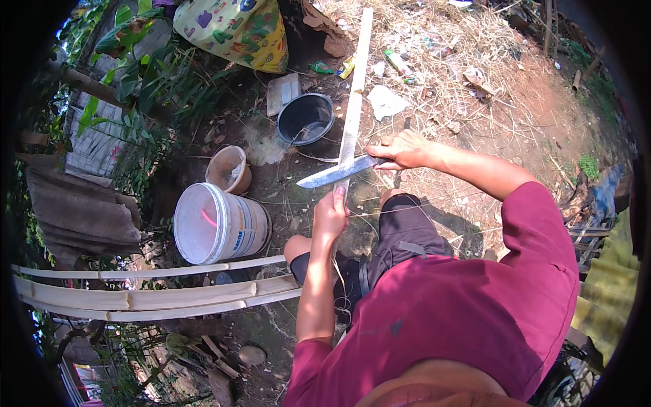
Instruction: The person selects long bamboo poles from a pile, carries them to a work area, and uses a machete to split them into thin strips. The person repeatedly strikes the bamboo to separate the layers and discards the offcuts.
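My left hand (330, 216) is closed round the near end of a long pale bamboo strip (357, 88), which runs away from me to the far edge of the view. In my right hand (401, 149) is the handle of a machete (336, 173), its fingers wrapped round it. The machete's broad grey blade lies across the strip, just beyond my left hand, with its tip pointing left. The grip itself is mostly hidden by my fingers.
A white bucket (220, 224), a small tan tub (229, 169) and a black basin (305, 120) stand on the left. Several split bamboo lengths (163, 296) lie beside my left leg. Shavings and litter (461, 61) cover the far ground. A patterned sack (237, 30) sits at far left.
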Action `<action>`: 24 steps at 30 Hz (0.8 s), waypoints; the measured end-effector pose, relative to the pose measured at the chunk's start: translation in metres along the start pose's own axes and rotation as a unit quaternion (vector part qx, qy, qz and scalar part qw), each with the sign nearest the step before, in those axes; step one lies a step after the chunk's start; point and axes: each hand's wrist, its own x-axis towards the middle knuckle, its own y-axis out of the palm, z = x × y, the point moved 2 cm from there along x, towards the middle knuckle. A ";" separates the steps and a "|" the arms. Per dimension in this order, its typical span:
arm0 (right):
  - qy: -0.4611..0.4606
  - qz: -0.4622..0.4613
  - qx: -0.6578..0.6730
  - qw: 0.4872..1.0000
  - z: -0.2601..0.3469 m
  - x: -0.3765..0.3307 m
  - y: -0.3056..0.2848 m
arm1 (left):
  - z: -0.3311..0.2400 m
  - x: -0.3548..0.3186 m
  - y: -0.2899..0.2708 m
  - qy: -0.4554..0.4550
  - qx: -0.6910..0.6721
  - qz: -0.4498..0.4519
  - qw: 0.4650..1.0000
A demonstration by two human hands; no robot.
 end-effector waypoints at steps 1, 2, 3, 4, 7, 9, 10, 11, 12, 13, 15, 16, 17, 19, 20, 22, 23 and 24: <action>0.006 0.007 0.018 1.000 0.000 0.003 0.007 | -0.005 -0.003 -0.005 -0.004 0.033 -0.012 0.999; 0.029 -0.001 0.008 1.000 -0.005 0.006 0.008 | -0.006 -0.005 -0.011 -0.001 0.038 -0.021 0.999; 0.051 -0.011 -0.001 0.999 -0.014 0.010 0.007 | -0.007 -0.008 -0.018 0.002 0.045 -0.031 0.999; 0.077 -0.020 -0.010 0.997 -0.026 0.011 0.006 | -0.007 -0.011 -0.026 0.005 0.053 -0.037 0.998; 0.121 -0.040 0.018 0.992 -0.082 0.003 -0.016 | 0.020 -0.023 -0.031 -0.043 0.011 -0.037 0.998; 0.180 0.003 0.076 0.981 -0.044 0.016 -0.003 | 0.042 -0.025 -0.036 -0.084 0.001 -0.041 0.996; 0.236 0.053 0.105 0.965 -0.011 0.025 -0.005 | 0.047 -0.027 -0.035 -0.091 -0.010 -0.039 0.995; 0.188 0.054 0.080 0.977 -0.011 0.028 -0.004 | 0.046 -0.026 -0.034 -0.094 -0.016 -0.037 0.995; 0.140 0.056 0.057 0.987 -0.011 0.028 0.003 | 0.048 -0.027 -0.033 -0.099 -0.023 -0.035 0.994; 0.101 0.056 0.037 0.993 -0.009 0.025 0.011 | 0.042 -0.032 -0.030 -0.108 -0.040 -0.027 0.993; 0.112 0.052 0.057 0.991 -0.009 0.018 0.026 | 0.046 -0.054 -0.031 -0.082 -0.024 -0.016 0.996; 0.156 0.037 0.086 0.983 -0.028 0.028 0.022 | 0.046 -0.051 -0.036 -0.066 -0.035 -0.018 0.997; 0.200 0.022 0.114 0.973 -0.040 0.033 0.020 | 0.047 -0.052 -0.042 -0.076 -0.029 -0.021 0.996; 0.131 0.088 0.116 0.981 0.015 0.039 0.012 | 0.055 -0.052 -0.042 -0.096 -0.035 -0.029 0.994; 0.036 0.121 0.116 0.985 0.035 0.037 0.010 | 0.056 -0.057 -0.041 -0.100 -0.035 -0.029 0.994; 0.033 0.098 0.019 0.994 0.001 0.034 0.020 | 0.055 -0.064 -0.036 -0.105 -0.029 -0.018 0.994; 0.213 -0.006 0.059 0.975 -0.073 0.029 0.030 | 0.060 -0.071 -0.034 -0.095 -0.019 -0.019 0.995; 0.226 0.010 0.067 0.972 -0.082 0.017 0.030 | 0.069 -0.077 -0.030 -0.101 -0.015 -0.013 0.995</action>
